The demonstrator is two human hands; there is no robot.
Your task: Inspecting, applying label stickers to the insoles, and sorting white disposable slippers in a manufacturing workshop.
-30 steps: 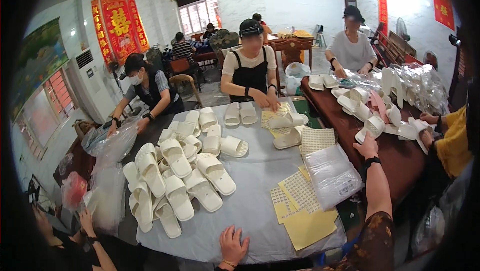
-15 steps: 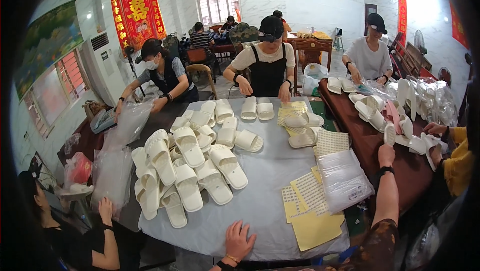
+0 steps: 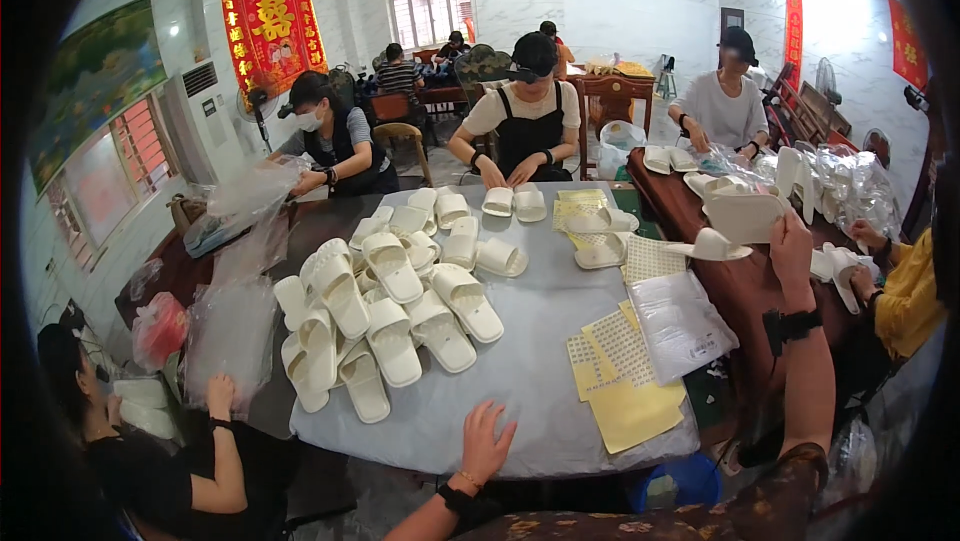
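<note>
My right hand [image 3: 790, 249] grips a white open-toe slipper [image 3: 742, 219], held in the air over the right side of the table with its flat sole showing. A second white slipper [image 3: 714, 247] hangs just below it; whether my fingers hold that one too, I cannot tell. Close to the table's near edge, my left hand [image 3: 486, 441] is open with nothing in it, its fingers apart. Beyond it lies a large heap of white slippers [image 3: 395, 341]. Yellow sticker sheets [image 3: 635, 416] and a stack of clear plastic bags [image 3: 680, 326] lie between my two hands.
Across the grey-covered table [image 3: 530, 371], a person touches a pair of slippers [image 3: 513, 203]. Another person on the left handles plastic sheeting [image 3: 240, 201]. On the brown side table [image 3: 745, 306] at right are bagged slippers [image 3: 850, 196]. A blue bin [image 3: 690, 481] stands below the near edge.
My right hand has risen from the brown table with slippers, now turned sideways. My left hand has lifted slightly at the table edge. The person opposite has brought both hands onto a slipper pair.
</note>
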